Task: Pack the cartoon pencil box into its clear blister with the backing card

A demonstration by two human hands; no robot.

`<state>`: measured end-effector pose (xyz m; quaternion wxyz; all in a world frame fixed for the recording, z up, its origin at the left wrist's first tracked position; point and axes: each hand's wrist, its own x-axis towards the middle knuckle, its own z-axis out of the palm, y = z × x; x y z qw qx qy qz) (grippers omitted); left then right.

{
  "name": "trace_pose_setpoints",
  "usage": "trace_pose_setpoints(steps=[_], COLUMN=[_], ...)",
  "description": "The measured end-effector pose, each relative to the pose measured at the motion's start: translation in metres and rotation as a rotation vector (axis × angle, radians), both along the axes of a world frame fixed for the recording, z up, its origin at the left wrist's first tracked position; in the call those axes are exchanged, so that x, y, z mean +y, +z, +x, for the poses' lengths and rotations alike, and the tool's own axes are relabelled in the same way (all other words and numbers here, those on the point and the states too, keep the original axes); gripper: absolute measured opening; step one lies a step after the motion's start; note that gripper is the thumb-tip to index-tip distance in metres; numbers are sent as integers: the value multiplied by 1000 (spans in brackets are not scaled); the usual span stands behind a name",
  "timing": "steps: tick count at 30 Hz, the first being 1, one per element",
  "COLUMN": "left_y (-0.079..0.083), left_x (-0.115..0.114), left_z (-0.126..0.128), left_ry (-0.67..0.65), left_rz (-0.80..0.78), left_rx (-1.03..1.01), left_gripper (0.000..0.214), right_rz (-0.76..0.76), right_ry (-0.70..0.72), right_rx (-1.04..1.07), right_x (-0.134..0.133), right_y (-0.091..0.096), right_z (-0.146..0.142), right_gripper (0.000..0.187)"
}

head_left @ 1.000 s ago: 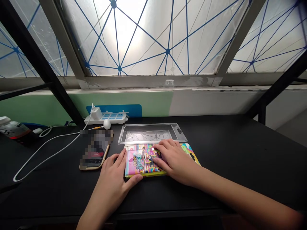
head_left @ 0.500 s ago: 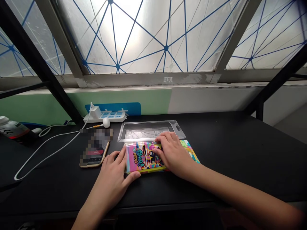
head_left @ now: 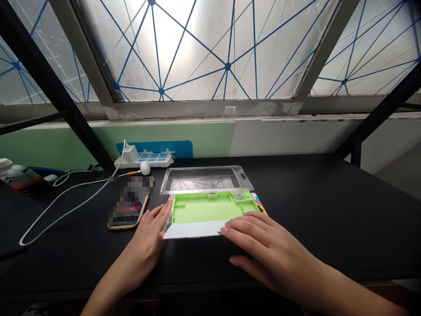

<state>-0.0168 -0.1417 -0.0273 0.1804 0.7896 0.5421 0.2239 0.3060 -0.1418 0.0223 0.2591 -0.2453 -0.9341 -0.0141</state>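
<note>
Fingers (head_left: 157,214) of the left hand (head_left: 141,235), slightly apart, touch the left edge of an open lime-green plastic case (head_left: 207,208), just right of a phone (head_left: 126,215) on the black bench (head_left: 329,210). A clear plastic tray (head_left: 205,172) sits just behind the case. The right hand (head_left: 263,250) rests, fingers together, on the case's white front edge.

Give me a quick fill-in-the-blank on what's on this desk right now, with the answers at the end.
The inside of the open case is ____.
The clear plastic tray lies ____ the case.
The fingertips of the right hand touch the ____ panel at the case's near edge.
The smartphone beside the left hand has a ____ rim.

Missing words: lime green; behind; white; gold.
</note>
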Motion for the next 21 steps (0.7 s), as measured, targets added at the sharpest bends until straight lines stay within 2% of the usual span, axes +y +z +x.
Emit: trace_pose_setpoints(steps=[3,8,12,16,19,21], left_y=[-2,-1,-4,-10,-11,-10], left_x=[-2,-1,2,1,-2,-3], left_z=[-6,-3,2,-1,-4,-4], left_ry=[-36,-1,86,92,98,133], left_rz=[8,-28,-66,-60,-71,-95], left_rx=[-40,-14,26,-14,-84,-159], left_gripper=[81,63,57,52,51,50], right_rz=[-131,-262,-375,-475,-453,-444], right_ry=[3,-159,-305,-362,-366,-377], right_rx=[-36,-69,-21,73,142,175], right_x=[4,20,29,33,32,31], right_y=[-4,-30,-52,-62,-59,-54], right_z=[31,79,95,98,95,91], right_gripper=[43,57,74,51,27,18])
